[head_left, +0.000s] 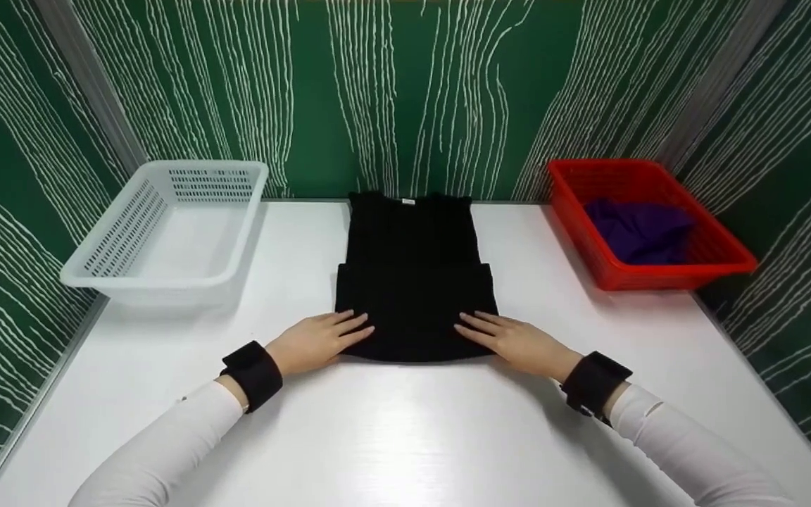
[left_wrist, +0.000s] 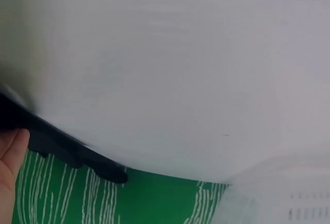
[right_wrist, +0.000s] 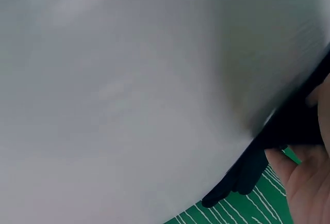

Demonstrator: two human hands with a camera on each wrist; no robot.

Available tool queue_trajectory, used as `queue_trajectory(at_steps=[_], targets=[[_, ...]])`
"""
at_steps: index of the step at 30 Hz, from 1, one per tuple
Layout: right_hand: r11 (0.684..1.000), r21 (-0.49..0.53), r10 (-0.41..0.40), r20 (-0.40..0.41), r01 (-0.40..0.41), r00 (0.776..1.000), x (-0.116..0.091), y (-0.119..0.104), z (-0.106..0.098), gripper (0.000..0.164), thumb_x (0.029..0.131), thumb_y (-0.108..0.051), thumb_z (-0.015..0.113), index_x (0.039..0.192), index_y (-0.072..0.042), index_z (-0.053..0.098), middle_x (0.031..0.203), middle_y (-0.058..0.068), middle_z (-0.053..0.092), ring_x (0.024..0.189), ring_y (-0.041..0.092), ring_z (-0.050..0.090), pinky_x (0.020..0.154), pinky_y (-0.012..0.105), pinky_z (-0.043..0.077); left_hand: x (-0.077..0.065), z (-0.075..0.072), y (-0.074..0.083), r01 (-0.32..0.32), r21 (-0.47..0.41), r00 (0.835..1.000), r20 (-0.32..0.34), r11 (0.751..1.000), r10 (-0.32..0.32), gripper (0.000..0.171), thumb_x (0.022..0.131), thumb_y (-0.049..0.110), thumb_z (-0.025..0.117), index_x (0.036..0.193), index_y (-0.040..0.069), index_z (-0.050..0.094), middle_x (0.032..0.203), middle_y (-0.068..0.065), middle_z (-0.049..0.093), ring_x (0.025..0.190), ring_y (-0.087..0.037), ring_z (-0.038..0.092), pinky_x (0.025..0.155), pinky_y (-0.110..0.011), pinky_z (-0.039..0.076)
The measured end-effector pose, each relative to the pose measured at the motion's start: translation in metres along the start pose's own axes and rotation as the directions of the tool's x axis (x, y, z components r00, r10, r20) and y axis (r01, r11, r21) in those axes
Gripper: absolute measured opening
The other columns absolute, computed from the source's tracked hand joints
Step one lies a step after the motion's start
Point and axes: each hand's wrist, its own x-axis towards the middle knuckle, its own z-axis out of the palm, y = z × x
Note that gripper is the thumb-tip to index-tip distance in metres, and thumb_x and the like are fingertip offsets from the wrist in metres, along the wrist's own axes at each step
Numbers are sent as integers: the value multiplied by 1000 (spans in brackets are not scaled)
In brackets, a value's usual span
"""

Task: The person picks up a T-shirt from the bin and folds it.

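Observation:
A black garment lies on the white table with its near part folded up over itself, making a crosswise edge at mid-length. Its far end shows a neckline with a small white label. My left hand rests on the near left corner, fingers extended over the cloth. On the near right corner rests my right hand, its fingers also straight. In the left wrist view, fingers touch the dark cloth. The right wrist view shows fingers against the cloth.
A white plastic basket with slotted walls stands at the back left. At the back right, a red basket holds a purple cloth. Green panels with white wavy lines enclose the table at the back and sides.

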Motion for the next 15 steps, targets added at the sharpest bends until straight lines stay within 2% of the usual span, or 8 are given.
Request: queue_trajectory(at_steps=[3,7,11,15], targets=[[999,36,-14,6,14,1000,-5,-8,-5,79,75,-3,68,144,-15,32,147,9,38,130,29,45,101,36,45,-10,-1,3,-15,-23,1000,-6,1000,15,59,91,31,55,144,20,32,146,-5,41,131,-24,45,103,-32,43],[995,71,-63,-19,64,998,-14,-22,-14,83,69,0,69,142,-16,35,144,7,44,126,27,50,97,35,48,-29,-8,15,-46,-51,999,-15,998,45,62,88,32,60,143,20,33,145,-5,41,130,-24,45,102,-32,44],[988,80,-130,-73,135,989,-27,-38,-19,82,64,-1,69,140,-18,40,139,4,49,121,24,54,92,33,51,-50,-16,29,-94,-50,995,-47,994,92,69,82,35,65,143,21,34,144,-5,43,130,-24,46,100,-32,46],[981,78,-169,-132,180,977,-38,-49,-18,83,61,-5,71,137,-20,44,137,4,52,119,23,56,89,33,52,-62,-16,36,-125,-54,990,-64,991,122,74,81,39,66,144,25,31,146,-4,40,132,-23,43,104,-34,42]])
